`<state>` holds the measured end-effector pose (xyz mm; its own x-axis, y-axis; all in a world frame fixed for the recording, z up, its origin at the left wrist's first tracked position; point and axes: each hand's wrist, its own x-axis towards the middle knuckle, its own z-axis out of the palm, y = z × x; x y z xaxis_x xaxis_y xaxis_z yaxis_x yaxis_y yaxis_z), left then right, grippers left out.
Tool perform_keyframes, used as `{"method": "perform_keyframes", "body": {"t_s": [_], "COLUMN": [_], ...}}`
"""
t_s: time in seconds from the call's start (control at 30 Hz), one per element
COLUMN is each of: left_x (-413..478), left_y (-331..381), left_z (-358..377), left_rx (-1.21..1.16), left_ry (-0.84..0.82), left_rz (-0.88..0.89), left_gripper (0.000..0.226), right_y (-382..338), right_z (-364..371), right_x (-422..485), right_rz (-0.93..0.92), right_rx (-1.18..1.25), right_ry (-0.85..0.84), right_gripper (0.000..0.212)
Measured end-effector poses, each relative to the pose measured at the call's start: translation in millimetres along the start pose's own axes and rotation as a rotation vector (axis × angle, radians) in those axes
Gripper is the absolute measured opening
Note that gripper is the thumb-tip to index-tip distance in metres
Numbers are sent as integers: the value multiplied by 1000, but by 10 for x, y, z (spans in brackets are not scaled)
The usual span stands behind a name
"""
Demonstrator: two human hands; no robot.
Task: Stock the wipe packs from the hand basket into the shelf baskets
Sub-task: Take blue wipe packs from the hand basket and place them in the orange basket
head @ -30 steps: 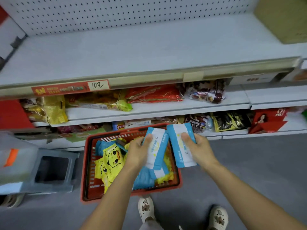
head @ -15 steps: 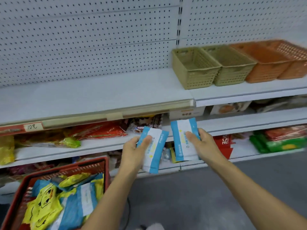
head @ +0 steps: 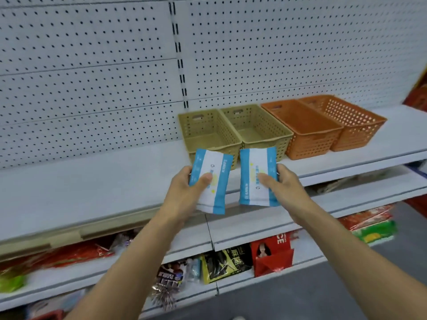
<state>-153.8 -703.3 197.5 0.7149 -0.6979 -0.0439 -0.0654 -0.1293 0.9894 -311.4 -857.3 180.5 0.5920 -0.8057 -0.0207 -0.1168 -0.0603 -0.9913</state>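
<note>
My left hand grips a blue and white wipe pack, thumb on its face. My right hand grips a second blue and white wipe pack the same way. Both packs are held upright just in front of and below two tan shelf baskets, which look empty. To their right stand two orange shelf baskets. A sliver of the red hand basket shows at the bottom left edge.
The baskets stand on a white shelf backed by white pegboard. Lower shelves hold snack bags, among them a black and yellow pack and a red box. Grey floor lies at the bottom right.
Both hands have lifted the two wipe packs from over the hand basket up and to the right, to the front of the tan baskets. The view has swung up and right.
</note>
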Motion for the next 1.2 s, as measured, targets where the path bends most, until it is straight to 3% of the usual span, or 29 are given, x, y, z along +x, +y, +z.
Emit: {"method": "perform_keyframes", "body": {"t_s": [0.33, 0.53, 0.67, 0.83, 0.93, 1.1, 1.2], "left_x": [1302, 1756, 1970, 2241, 2363, 2469, 2541], "left_y": [505, 637, 679, 669, 642, 581, 592], "left_z": [1030, 1473, 1758, 2182, 2339, 2402, 2396], "left_rx": [-118, -154, -164, -202, -196, -141, -133], "left_ry": [-27, 82, 173, 263, 314, 355, 350], "left_rz": [-20, -11, -48, -92, -109, -127, -127], "left_gripper": [23, 34, 34, 33, 35, 32, 31], "right_y": [-286, -361, -275, -86, 111, 353, 482], "right_z": [-1028, -1686, -2041, -2077, -1916, -1806, -1801], "right_x": [1568, 2471, 3239, 4011, 4225, 4401, 4426], "right_rz": [-71, -84, -146, -189, -196, -407, -349], "right_rx": [-9, -55, -402, -1044, -1134, -1397, -1427], "right_ry": [0, 91, 63, -263, -405, -401, -539], "right_gripper": [16, 21, 15, 10, 18, 49, 46]}}
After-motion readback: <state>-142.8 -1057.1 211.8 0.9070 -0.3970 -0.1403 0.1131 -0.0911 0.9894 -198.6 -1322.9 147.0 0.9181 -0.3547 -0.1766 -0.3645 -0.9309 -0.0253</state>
